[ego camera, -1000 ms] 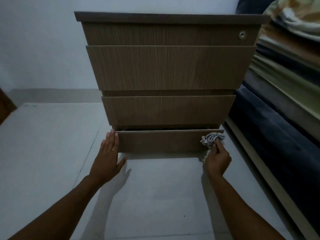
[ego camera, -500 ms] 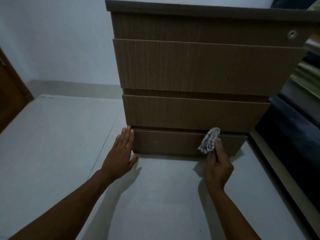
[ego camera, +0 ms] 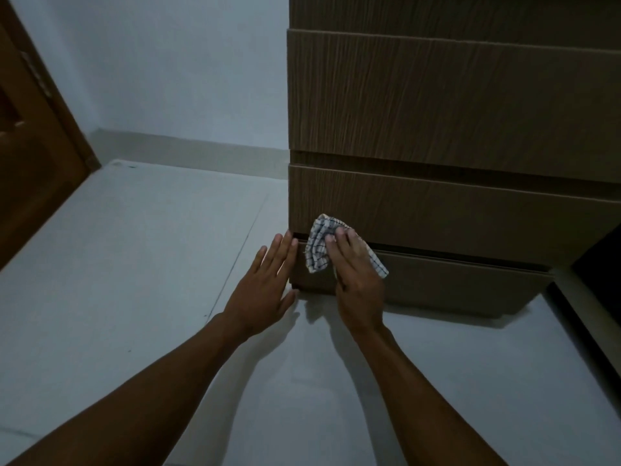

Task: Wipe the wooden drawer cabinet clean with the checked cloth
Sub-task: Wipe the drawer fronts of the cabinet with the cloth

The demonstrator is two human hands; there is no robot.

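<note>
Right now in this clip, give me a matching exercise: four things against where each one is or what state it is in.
Things:
1. left hand
2. right hand
3. checked cloth
4. wooden door

Places or states:
A. far left, by the wall
B. flat, fingers at the cabinet's left corner
C. pressed on the bottom drawer front
D. pressing the cloth

Pairs: 1-B, 2-D, 3-C, 4-A
</note>
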